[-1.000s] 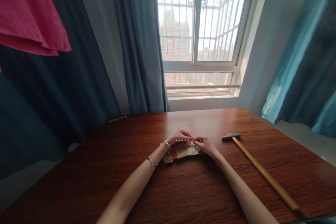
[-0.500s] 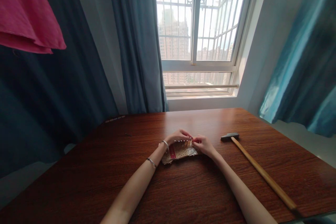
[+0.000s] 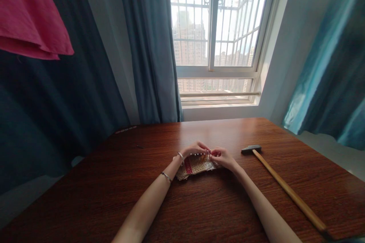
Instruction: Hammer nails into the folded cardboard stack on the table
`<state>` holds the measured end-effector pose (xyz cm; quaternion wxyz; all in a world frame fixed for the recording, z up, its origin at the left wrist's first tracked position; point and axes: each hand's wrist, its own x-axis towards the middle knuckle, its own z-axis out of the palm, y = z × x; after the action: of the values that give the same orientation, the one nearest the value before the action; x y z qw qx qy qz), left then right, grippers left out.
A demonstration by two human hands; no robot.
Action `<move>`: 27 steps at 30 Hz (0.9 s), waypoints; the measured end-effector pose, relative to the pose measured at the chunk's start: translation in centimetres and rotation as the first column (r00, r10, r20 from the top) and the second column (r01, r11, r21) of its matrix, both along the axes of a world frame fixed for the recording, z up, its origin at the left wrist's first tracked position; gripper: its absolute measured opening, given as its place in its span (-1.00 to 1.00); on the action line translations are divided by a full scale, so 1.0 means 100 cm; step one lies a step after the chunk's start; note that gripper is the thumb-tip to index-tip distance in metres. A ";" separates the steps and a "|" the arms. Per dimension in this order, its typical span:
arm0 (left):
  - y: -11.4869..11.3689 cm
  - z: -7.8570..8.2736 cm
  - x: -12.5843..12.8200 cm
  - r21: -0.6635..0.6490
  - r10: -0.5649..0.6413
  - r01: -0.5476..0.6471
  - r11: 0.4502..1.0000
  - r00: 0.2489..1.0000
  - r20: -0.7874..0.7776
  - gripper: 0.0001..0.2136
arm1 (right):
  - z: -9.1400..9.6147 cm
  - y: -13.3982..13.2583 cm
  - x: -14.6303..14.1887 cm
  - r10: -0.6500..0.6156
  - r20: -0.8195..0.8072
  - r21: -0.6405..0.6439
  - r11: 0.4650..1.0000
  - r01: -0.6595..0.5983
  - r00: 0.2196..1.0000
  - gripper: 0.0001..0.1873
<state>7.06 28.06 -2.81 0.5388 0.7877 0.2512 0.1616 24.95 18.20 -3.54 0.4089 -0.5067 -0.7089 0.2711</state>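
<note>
A flat tan piece (image 3: 197, 167), like cardboard dotted with small holes, lies on the table with a red band near its left end. Along its far side runs a row of small white-headed pins (image 3: 196, 154), several of them with golden shafts. My left hand (image 3: 194, 148) reaches over the far left of this piece, its fingertips pinched together by the right end of the row. Facing it, my right hand (image 3: 224, 158) is closed at the piece's right end, thumb and forefinger pressed together. Whatever sits between the fingertips is too small to name.
A hammer (image 3: 285, 186) with a wooden handle lies to the right on the brown wooden table (image 3: 137, 186). Near the left back is a small dark thin object (image 3: 139, 146). Curtains (image 3: 151, 53) and a barred window (image 3: 212, 26) stand behind the table.
The view has shifted slightly. Both hands stay at the same end of the pin row, with only small finger movements.
</note>
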 end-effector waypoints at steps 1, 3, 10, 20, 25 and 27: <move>0.000 0.000 0.000 -0.007 -0.008 0.008 1.000 1.000 -0.006 -0.59 | 0.003 -0.001 0.003 0.008 -0.028 -0.022 1.000 -0.009 1.000 -0.74; 0.001 -0.001 0.000 -0.023 -0.013 0.013 1.000 1.000 -0.017 -0.60 | 0.013 -0.004 0.012 -0.014 -0.078 -0.051 0.999 0.010 0.997 -0.68; 0.004 -0.004 0.000 -0.026 0.014 -0.015 1.000 0.999 -0.043 -0.59 | 0.045 -0.029 0.080 -0.427 0.189 0.037 0.903 0.428 0.885 -0.65; 0.008 -0.009 0.000 0.039 0.060 -0.057 0.998 0.994 -0.093 -0.60 | 0.011 -0.099 0.163 -0.453 0.792 -0.015 0.655 0.756 0.408 -0.56; 0.004 -0.004 0.000 0.016 0.072 -0.071 0.997 0.993 -0.095 -0.63 | 0.008 -0.110 0.148 -0.438 0.789 -0.004 0.698 0.716 0.431 -0.68; 0.002 -0.002 0.000 -0.002 0.065 -0.066 0.998 0.995 -0.078 -0.65 | 0.009 -0.112 0.141 -0.442 0.783 0.000 0.704 0.710 0.438 -0.66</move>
<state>7.04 28.31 -3.01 0.5250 0.7834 0.2980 0.1479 39.08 7.04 -2.67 0.0650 -0.8439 -0.5326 -0.0011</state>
